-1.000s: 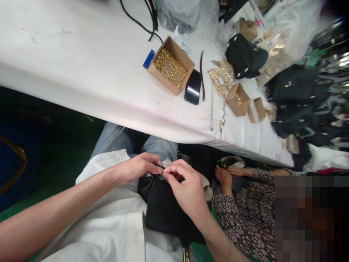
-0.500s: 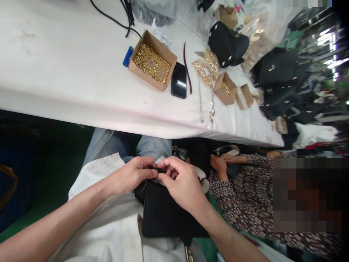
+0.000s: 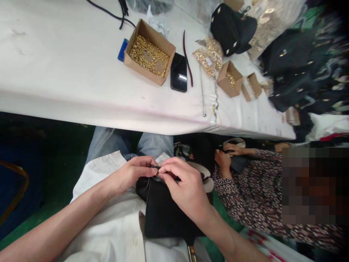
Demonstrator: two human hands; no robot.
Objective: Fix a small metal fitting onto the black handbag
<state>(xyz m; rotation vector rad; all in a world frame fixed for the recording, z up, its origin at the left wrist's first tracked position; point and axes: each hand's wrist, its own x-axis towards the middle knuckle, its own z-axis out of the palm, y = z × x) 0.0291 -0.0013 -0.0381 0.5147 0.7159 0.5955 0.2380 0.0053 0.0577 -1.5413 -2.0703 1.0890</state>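
A black bag (image 3: 171,214) rests in my lap, with a strap and gold-coloured buckle (image 3: 192,253) hanging from its near side. My left hand (image 3: 139,171) pinches the upper edge of the bag between thumb and fingers. Close against it, my right hand (image 3: 181,178) has thumb and fingertips pressed together at the same spot. Whatever small piece lies between the right fingertips is too hidden to name. White band-like parts (image 3: 208,183) show behind my right wrist.
On the white table (image 3: 68,76) stand a carton of small gold fittings (image 3: 148,54), a phone (image 3: 179,72), smaller cartons (image 3: 230,78) and a black bag (image 3: 231,29). To the right, a co-worker in a patterned sleeve (image 3: 234,196) handles something dark.
My right fingers have drawn closer together at the bag's edge, beside my left fingertips. The view has shifted slightly, so the table's things sit a little higher.
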